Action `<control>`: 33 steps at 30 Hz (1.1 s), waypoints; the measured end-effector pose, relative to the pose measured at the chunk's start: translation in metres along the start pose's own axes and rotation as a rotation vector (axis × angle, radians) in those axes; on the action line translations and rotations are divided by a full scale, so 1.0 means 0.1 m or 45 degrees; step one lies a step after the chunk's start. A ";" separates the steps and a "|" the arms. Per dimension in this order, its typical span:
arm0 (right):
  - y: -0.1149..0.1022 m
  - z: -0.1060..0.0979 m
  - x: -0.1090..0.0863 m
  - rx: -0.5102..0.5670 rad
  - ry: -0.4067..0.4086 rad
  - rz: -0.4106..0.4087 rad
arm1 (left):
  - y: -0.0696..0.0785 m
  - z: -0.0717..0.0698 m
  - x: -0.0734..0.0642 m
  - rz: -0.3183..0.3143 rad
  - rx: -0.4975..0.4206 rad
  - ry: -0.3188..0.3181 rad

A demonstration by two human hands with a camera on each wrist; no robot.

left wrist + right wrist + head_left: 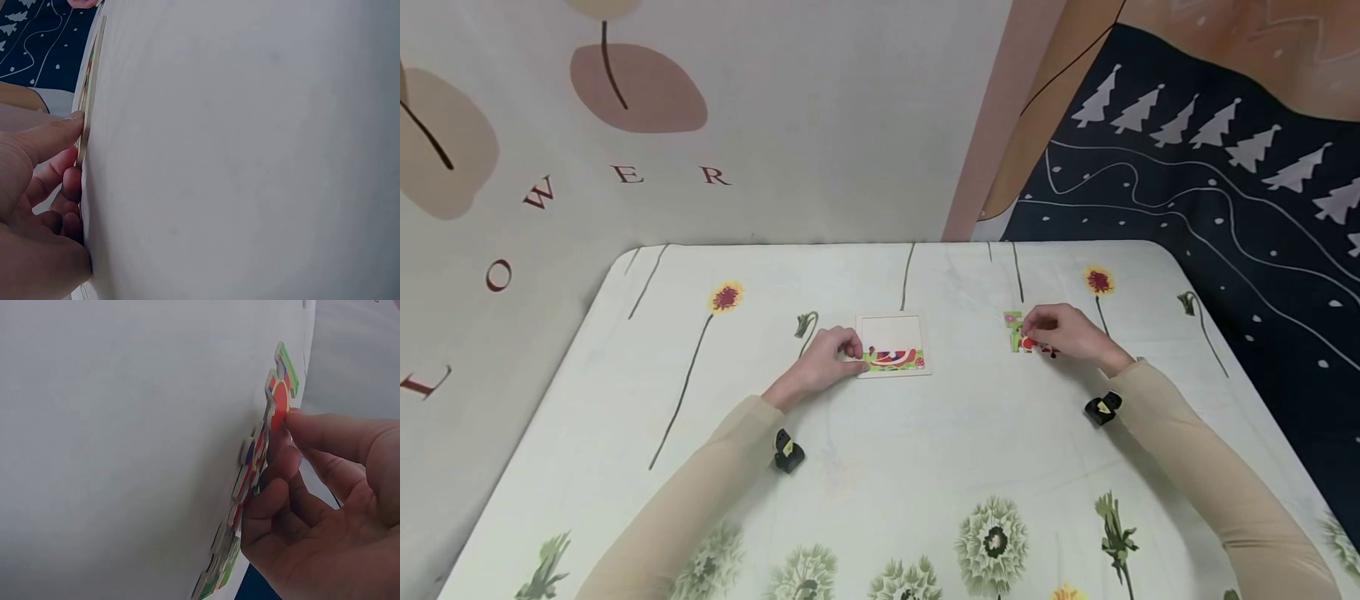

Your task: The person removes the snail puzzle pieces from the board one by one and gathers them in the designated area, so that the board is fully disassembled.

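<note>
A small square jigsaw tray (891, 329) lies on the table, its lower part filled with colourful pieces (895, 359) and its upper part bare. My left hand (831, 358) grips the tray's left edge, the thumb and curled fingers at its rim (90, 112). Further right, my right hand (1063, 332) pinches a red and green jigsaw piece (280, 400) between thumb and fingers, tilted up from the tabletop. Several other jigsaw pieces (245, 469) lie beside and under the right fingers, partly hidden by them. One green piece with a pink flower (1012, 319) shows left of that hand.
The white tablecloth (955, 433) is printed with flowers and stems. At the back hangs a pale cloth with letters (820, 125), and on the right a dark blue cloth with white trees (1187, 183). A small black device (788, 452) is on each wrist.
</note>
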State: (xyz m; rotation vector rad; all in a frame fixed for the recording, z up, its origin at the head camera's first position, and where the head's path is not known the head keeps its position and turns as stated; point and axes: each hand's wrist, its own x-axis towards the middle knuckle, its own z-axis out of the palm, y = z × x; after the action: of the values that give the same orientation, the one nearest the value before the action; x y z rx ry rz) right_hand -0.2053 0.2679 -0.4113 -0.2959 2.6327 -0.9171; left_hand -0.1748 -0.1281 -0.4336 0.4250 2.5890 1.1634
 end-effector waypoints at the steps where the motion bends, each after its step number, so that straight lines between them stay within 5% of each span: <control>1: 0.00 0.00 0.00 -0.003 -0.001 -0.004 | 0.00 0.00 0.00 -0.001 0.001 0.001; 22: 0.00 0.02 -0.01 -0.003 0.048 0.030 | 0.01 0.01 0.00 -0.007 0.024 0.001; 33: -0.11 0.14 -0.03 0.073 0.120 -0.094 | 0.04 0.05 -0.04 0.058 0.150 0.049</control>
State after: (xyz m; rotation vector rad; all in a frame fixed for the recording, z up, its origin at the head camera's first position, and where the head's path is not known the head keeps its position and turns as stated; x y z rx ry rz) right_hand -0.1965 0.2528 -0.4136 -0.3461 2.6909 -1.0529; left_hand -0.1692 -0.1236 -0.4328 0.4943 2.7037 1.0463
